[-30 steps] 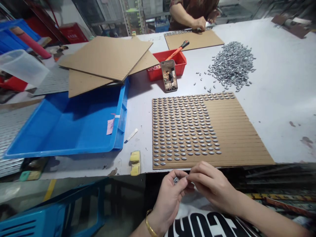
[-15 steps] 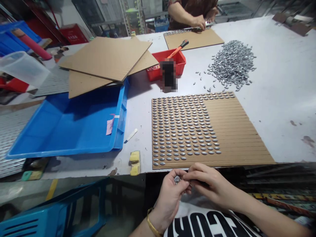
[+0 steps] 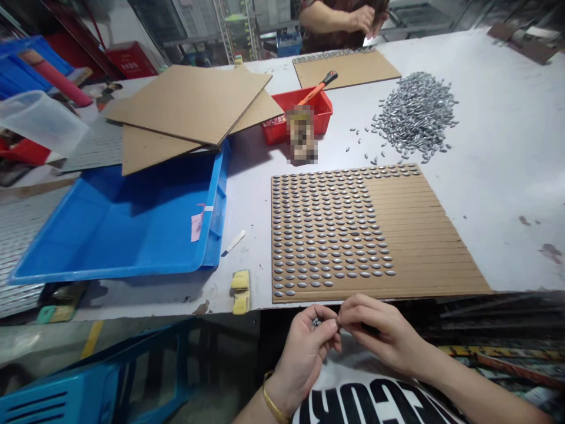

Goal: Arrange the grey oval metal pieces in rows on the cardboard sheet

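- Silver oval studs (image 3: 316, 323) sit in a small cluster in the cupped fingers of the left hand (image 3: 304, 359), held low over the person's lap, just off the table edge, apparently so that they can be fed out 1 at a time.
- Fingertips of the right hand (image 3: 375, 327) are pinched narrow and meet the left hand's fingers at the cluster. Whether they grip a stud is too small to tell.
- A gold bangle (image 3: 269, 394) circles the left wrist.
- A slotted cardboard board (image 3: 424, 235) lies just beyond the hands. Studs stand in tight rows across its left part, and the grooved right part is bare. The grooves seem to keep the rows straight.
- A loose heap of studs (image 3: 415, 112) lies on the white table (image 3: 507, 206), beyond the board and within easy reach.
- A red crate (image 3: 282, 126) holds an orange-handled tool (image 3: 320, 85), and a blurred upright object (image 3: 302, 134) stands against it.
- Spare cardboard sheets (image 3: 189, 103) are stacked to the left, above a blue plastic tray (image 3: 212, 218), out of the working area.
- A yellow sponge (image 3: 241, 291) sits near the table edge.
- At the far side, 1 co-worker's hand (image 3: 362, 20) is raised away from a second studded board (image 3: 348, 69).
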Motion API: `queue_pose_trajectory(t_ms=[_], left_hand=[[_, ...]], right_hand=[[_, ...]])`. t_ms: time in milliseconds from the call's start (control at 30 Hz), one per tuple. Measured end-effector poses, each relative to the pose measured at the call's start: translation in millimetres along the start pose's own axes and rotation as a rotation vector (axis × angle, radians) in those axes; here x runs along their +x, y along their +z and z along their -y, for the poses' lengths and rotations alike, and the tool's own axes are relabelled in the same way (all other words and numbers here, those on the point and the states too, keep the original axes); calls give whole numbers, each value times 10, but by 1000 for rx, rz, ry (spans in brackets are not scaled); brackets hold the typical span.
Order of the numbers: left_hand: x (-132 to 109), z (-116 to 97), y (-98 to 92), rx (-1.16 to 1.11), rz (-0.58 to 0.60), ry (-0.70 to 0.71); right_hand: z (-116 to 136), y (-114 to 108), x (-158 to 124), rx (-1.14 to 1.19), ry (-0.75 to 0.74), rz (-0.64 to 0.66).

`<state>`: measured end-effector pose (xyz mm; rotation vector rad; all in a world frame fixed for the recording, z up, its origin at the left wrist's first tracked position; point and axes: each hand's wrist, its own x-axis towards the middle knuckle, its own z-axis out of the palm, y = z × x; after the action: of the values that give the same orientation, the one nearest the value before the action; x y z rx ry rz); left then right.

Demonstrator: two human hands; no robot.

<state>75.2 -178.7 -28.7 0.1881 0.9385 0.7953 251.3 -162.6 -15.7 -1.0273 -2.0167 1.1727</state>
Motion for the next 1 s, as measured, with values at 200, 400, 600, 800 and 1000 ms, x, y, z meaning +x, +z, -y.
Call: queue_pose_trajectory(t_ms=[200,400,600,800,1000], left_hand=[[-32,-5,-63,-42,40,-63],[-134,69,-331,-164,-268,-20],[-175,129,-318,-85,-193,-13],[-101,142,-377,-24,-129,-31],[-12,162,-578,-152,-379,63]], right_hand=[[-97,-27,-88,-263,-124,-31],[-261,-159,-69,-288,-48,-198],[-351,-98,9,-349,-69,-233],[-407,-53,16,-437,-72,-216],[-417,-53,15,-529,-81,-196]])
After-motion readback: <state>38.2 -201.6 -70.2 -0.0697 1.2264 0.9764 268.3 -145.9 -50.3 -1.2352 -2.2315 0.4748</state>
